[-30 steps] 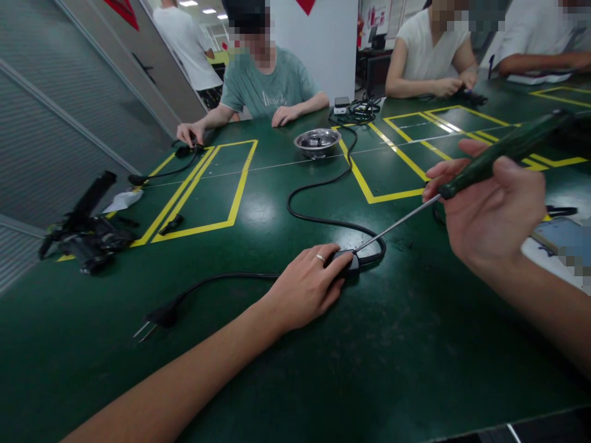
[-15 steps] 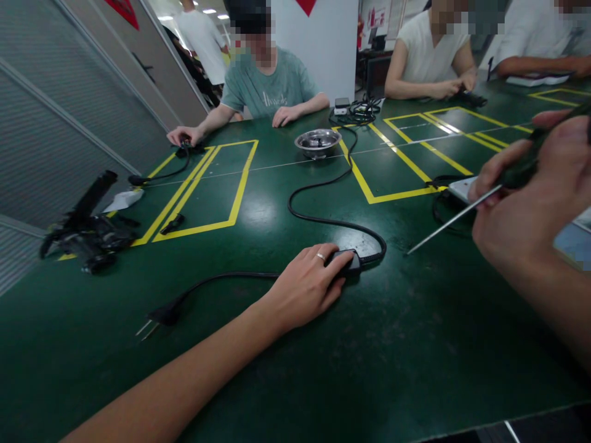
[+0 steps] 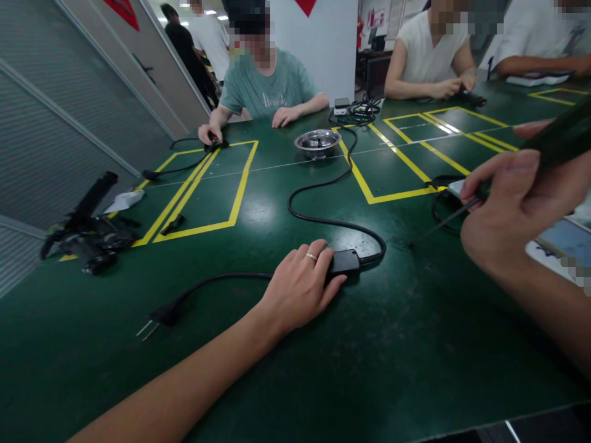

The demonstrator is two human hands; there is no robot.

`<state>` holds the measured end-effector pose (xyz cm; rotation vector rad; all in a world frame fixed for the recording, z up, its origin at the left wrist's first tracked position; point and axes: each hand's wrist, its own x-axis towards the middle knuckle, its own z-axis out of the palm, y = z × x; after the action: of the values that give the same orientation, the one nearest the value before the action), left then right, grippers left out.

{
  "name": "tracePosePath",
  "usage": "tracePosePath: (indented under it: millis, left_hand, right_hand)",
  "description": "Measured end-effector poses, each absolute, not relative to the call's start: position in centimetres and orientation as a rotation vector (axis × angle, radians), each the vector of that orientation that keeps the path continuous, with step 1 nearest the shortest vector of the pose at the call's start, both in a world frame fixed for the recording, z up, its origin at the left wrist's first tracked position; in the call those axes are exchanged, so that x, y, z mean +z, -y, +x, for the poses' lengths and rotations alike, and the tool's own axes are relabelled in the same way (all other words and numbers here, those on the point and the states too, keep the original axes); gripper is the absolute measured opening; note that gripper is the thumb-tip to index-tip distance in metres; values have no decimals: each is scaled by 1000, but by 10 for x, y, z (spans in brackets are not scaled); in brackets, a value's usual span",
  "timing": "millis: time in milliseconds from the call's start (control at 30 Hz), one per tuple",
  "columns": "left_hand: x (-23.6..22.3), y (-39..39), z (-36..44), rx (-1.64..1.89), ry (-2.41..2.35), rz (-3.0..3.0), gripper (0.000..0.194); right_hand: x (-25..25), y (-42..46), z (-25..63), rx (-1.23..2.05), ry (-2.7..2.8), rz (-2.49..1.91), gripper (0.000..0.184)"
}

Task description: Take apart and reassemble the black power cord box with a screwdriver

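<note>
My left hand (image 3: 298,286), with a ring on one finger, lies over a black in-line box (image 3: 346,263) on a power cord and grips its left part. From the box the cord (image 3: 332,223) curls away toward the back, while its other end runs left to a two-pin plug (image 3: 166,315) on the table. On the right, my right hand (image 3: 503,206) is closed around the dark handle of a screwdriver (image 3: 566,135). Its long thin shaft points left and down, the tip to the right of the box and apart from it.
A metal bowl (image 3: 318,141) with small dark pieces stands mid-table. Black equipment (image 3: 90,237) lies at the left, near yellow tape (image 3: 196,229). Coiled cables (image 3: 362,112) sit at the back. A co-worker's hand (image 3: 211,134) holds a black item opposite; others sit at the right.
My left hand has slid slightly left, uncovering more of the box. My right hand has shifted left and the screwdriver has turned. The co-worker's hand opposite has moved right with the black item.
</note>
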<state>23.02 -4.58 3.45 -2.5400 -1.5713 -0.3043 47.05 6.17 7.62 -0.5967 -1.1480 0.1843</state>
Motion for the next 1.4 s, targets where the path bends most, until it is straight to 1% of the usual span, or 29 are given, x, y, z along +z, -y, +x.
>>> tracePosePath:
  millis: [133, 233, 367, 467, 567, 633, 700, 767, 900, 1067, 1400]
  left_hand:
    - [36, 46, 225, -281, 1500, -2561, 30]
    - [38, 44, 217, -348, 1562, -2611, 26]
    - [34, 40, 209, -469, 1572, -2839, 32]
    - [30, 38, 208, -631, 1549, -2953, 34]
    - [28, 38, 208, -752, 1581, -2984, 34]
    - [30, 38, 207, -794, 1603, -3006, 36]
    - [32, 37, 206, -867, 1641, -3036, 32]
    - [33, 34, 205, -1020, 1706, -3048, 26]
    - [32, 25, 201, -1322, 1856, -3021, 31]
    - [32, 20, 199, -1415, 1928, -3011, 30]
    - [37, 17, 196, -1432, 2033, -3125, 29]
  right_hand:
    - [76, -58, 468, 182, 1133, -612, 20]
    - [78, -56, 468, 172, 1138, -610, 19]
    - [83, -56, 471, 162, 1120, -595, 17]
    - [88, -60, 472, 215, 1057, -564, 16]
    - [91, -65, 472, 352, 1006, -571, 24]
    - [90, -66, 470, 519, 1015, -622, 30]
    - [87, -63, 467, 704, 1025, -667, 34]
    - [82, -58, 463, 865, 1005, -689, 38]
    - [74, -49, 454, 1095, 971, -722, 38]
    - [66, -46, 450, 1186, 997, -724, 33]
    - [60, -39, 447, 1248, 1009, -692, 26]
